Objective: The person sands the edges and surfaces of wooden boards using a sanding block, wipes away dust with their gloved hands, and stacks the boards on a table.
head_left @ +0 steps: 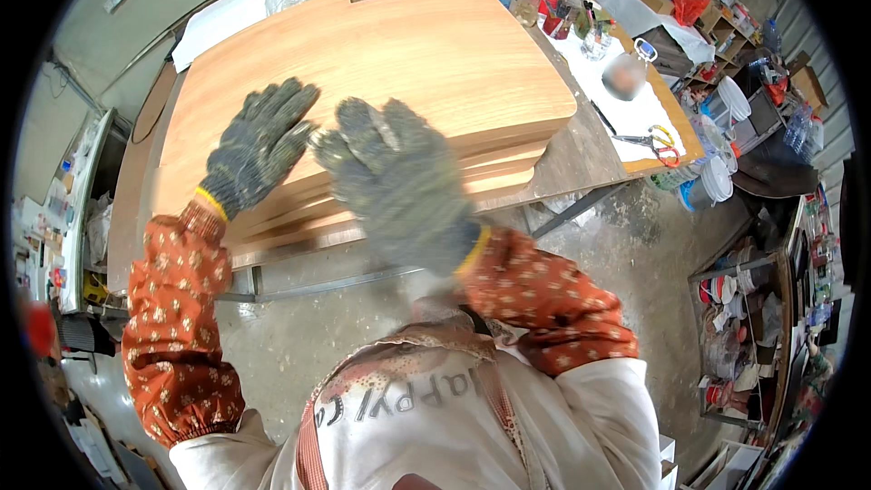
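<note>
The wooden board (408, 54) is lying at twelve o'clock, while the left hand (259, 150) over its eight o'clock and right hand (399, 186) over its six are extending fingers, grasping nothing.

Stacked boards (399, 50) on a table (579, 154), scissors (651, 140) right of them, bottles (528, 2) near their far right corner

1. The right hand (396, 183) is a gloved blur to me; I can't tell whether it touches the top board (381, 45).
2. The lower boards (513, 156) lie mostly hidden beneath.
3. Over to the right, a round thing (624, 78) is smeared past recognising.
4. A red shape (38, 328) blurs at the left rim.
</note>
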{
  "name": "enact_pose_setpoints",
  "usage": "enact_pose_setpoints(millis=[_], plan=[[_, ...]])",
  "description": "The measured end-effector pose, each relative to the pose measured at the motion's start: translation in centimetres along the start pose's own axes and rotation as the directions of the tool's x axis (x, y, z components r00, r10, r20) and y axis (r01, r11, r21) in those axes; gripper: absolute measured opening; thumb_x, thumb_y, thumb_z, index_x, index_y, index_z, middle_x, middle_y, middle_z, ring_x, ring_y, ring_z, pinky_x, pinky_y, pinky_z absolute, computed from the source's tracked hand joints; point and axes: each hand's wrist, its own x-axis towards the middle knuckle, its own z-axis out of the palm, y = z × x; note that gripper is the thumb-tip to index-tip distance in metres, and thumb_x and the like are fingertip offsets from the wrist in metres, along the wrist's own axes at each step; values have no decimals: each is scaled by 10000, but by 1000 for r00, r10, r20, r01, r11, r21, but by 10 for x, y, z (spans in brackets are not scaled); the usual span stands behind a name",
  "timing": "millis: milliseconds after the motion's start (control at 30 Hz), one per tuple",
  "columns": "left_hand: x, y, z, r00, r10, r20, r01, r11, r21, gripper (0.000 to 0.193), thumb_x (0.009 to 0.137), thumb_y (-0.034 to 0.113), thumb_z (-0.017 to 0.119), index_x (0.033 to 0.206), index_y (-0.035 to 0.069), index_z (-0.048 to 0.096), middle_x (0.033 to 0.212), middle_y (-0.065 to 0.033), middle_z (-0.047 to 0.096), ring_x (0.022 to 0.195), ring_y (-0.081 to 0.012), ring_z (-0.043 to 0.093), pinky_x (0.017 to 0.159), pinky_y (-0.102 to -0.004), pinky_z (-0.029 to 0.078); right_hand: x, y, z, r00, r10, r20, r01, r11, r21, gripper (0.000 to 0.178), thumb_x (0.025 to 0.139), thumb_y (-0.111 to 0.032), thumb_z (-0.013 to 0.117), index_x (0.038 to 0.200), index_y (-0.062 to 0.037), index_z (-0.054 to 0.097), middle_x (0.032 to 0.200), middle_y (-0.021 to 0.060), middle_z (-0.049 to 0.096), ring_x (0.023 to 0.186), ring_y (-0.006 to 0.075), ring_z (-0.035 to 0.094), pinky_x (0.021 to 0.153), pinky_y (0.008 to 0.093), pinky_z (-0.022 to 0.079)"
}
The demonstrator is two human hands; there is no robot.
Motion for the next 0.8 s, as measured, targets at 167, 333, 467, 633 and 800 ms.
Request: enact_pose_setpoints(millis=[167,333,467,633,800], plan=[[-89,-48,-21,966,-250,68,240,963,121,388,979,263,428,1335,119,486,1446,-75,405,1360,-290,327,1126,-424,214,-48,94,-43,970,199,138,-185,977,-109,430,888,-140,531,1297,-12,493,1389,194,427,1324,342,360,1054,478,318],[-106,-56,-15,950,-312,29,278,883,379,355,874,117,500,1225,153,544,1412,-113,434,1244,-376,436,977,-481,397,8,9,-17,958,165,234,-191,977,92,447,824,-126,562,1260,-42,514,1369,184,440,1311,363,357,1049,462,331],[-140,-83,-7,961,-274,-47,271,888,372,362,857,89,516,1213,132,564,1388,-149,452,1191,-409,479,987,-452,412,15,-17,5,996,-70,-62,78,987,142,409,834,-194,568,1227,-84,543,1314,162,487,1260,330,434,1027,409,364],[-156,-84,-10,937,-346,-55,343,871,353,368,868,87,520,1228,150,566,1365,-143,477,1193,-363,489,994,-414,418,-38,102,-55,973,123,193,-69,962,-266,406,867,-180,599,1258,-83,552,1323,123,518,1215,329,480,1008,448,375],[-139,-65,-16,791,-612,-29,600,764,236,358,879,96,499,1227,150,565,1360,-131,484,1221,-317,478,1004,-384,412,-29,98,-50,940,330,90,-307,931,-199,369,887,-200,583,1225,-52,582,1325,155,522,1247,313,467,1031,419,347]])
